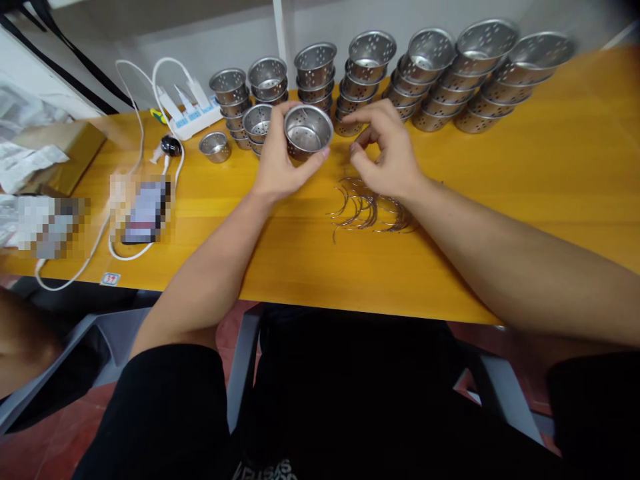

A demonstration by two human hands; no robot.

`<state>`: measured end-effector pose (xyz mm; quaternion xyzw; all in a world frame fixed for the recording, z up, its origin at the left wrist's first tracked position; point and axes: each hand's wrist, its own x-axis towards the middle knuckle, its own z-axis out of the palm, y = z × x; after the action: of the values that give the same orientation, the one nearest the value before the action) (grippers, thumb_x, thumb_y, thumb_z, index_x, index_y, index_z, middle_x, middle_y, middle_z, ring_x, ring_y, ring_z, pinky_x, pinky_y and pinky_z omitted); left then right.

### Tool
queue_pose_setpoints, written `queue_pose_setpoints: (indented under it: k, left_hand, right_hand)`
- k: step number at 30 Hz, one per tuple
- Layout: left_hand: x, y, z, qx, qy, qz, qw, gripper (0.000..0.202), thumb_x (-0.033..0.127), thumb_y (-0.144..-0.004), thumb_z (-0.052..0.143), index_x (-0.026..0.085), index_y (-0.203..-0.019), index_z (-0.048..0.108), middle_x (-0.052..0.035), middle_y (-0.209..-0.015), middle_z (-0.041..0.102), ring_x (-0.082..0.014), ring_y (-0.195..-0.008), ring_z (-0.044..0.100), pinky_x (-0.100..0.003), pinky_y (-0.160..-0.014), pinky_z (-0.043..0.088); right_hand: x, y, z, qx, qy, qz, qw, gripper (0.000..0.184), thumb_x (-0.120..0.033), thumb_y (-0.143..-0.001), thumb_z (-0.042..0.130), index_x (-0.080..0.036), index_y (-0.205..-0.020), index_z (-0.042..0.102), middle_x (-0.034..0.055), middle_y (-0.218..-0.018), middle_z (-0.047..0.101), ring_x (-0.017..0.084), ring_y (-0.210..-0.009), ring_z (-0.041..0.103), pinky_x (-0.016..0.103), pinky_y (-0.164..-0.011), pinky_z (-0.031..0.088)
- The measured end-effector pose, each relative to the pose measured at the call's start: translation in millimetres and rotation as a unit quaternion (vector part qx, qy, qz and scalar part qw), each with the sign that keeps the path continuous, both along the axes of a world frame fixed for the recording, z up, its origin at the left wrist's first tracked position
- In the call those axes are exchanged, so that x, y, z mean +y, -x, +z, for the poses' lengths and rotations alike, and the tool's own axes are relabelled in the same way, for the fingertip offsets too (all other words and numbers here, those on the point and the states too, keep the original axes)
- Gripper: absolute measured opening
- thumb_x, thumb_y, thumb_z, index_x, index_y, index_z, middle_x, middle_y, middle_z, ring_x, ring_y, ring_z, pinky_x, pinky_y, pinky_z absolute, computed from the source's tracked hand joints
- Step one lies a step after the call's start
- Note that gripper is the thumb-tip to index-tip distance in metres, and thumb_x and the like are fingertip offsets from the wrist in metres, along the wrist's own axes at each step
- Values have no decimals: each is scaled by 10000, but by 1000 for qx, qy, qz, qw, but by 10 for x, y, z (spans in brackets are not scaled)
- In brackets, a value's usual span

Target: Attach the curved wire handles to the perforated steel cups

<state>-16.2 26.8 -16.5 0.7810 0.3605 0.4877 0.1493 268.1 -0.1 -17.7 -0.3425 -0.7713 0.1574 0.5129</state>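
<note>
My left hand point(283, 157) holds a small perforated metal cup point(309, 132) above the table, tilted so its inside faces me. Thumb and fingers wrap around its sides. My right hand point(385, 147) hovers just right of the cup, apart from it. Its index finger reaches toward the cup while the thumb meets the other bent fingers; anything between them is too small to make out. Below that hand lies a loose pile of thin curved metal wires point(367, 207), partly covered by the right wrist. Behind the left hand, another perforated cup point(257, 122) tops a short stack.
Several tall stacks of perforated cups point(373, 53) line the table's back by the wall. One single cup point(215, 147) stands left, near a white power strip point(197, 120). A phone point(147, 212) with white cables lies left, and a cardboard box point(75, 157) beyond. Someone's bare limb point(23, 340) shows lower left.
</note>
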Motion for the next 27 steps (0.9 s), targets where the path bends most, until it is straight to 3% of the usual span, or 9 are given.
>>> queue_pose_setpoints:
  k: [3,6,11,13,16,19,21,25,27]
  left_hand:
    - [-40,141,210,-30,-69,89,993,882,963,-960,872,431,-1595,570,-152,-1671,639,-461,-1730,552,-700,-1529,423]
    - [20,288,291,-68,-161,175,969,783,864,-1013,844,407,-1583,560,-169,-1581,658,-433,-1614,622,-695,-1491,454]
    - [378,549,45,-93,-198,270,938,793,905,-1098,681,438,-1682,416,-41,-1723,669,-241,-1680,546,-524,-1488,466]
    - [498,666,-51,-56,-146,276,948,871,912,-1117,682,434,-1756,335,5,-1846,624,-198,-1743,495,-474,-1509,442]
    - [551,797,-71,42,-66,281,957,794,897,-1163,549,506,-1833,379,26,-1884,664,-167,-1911,383,-573,-1533,389]
    - [475,804,10,150,-20,210,966,731,991,-1064,499,534,-1604,685,-32,-1627,861,-93,-2030,81,-709,-1539,323]
    - [402,753,63,157,-6,158,975,748,1073,-966,518,510,-1389,770,-77,-1465,918,-43,-2029,-51,-715,-1516,351]
    - [341,683,77,173,-1,103,979,744,1098,-882,576,520,-1312,763,-78,-1429,925,-32,-2024,-95,-707,-1503,381]
    - [365,701,40,182,-12,126,975,696,1029,-937,576,526,-1391,736,-56,-1465,912,-59,-2030,-50,-725,-1545,339]
  right_hand:
    - [62,-30,-59,-7,7,-8,1000,442,-697,-1041,887,-435,-1395,861,124,-1505,815,485,-1352,792,706,-1029,782]
    - [84,-42,-86,-13,-1,-14,1000,426,-707,-1049,867,-412,-1356,867,139,-1470,821,492,-1327,798,739,-1042,770]
    - [72,-44,-92,-29,-3,-6,1000,400,-735,-1090,831,-417,-1333,849,124,-1405,849,450,-1216,821,731,-1108,751]
    - [66,-46,-86,-37,0,-2,999,395,-741,-1091,817,-408,-1300,849,135,-1384,852,465,-1201,826,757,-1122,742]
    - [55,-46,-71,-38,9,3,999,385,-754,-1079,815,-411,-1250,854,140,-1347,853,475,-1185,825,794,-1142,724]
    - [40,-40,-52,-30,32,7,999,398,-791,-1048,847,-434,-1223,859,119,-1313,872,474,-1195,807,816,-1169,696]
    - [28,-32,-42,-23,52,15,998,392,-813,-1029,873,-467,-1212,856,85,-1286,891,459,-1200,787,810,-1178,673]
    - [11,-14,-38,-21,56,16,998,389,-830,-1039,855,-472,-1192,846,61,-1268,902,426,-1141,781,784,-1167,658]
    - [12,-10,-43,-26,44,9,999,411,-829,-1048,838,-441,-1182,843,82,-1262,897,426,-1118,795,772,-1153,675]
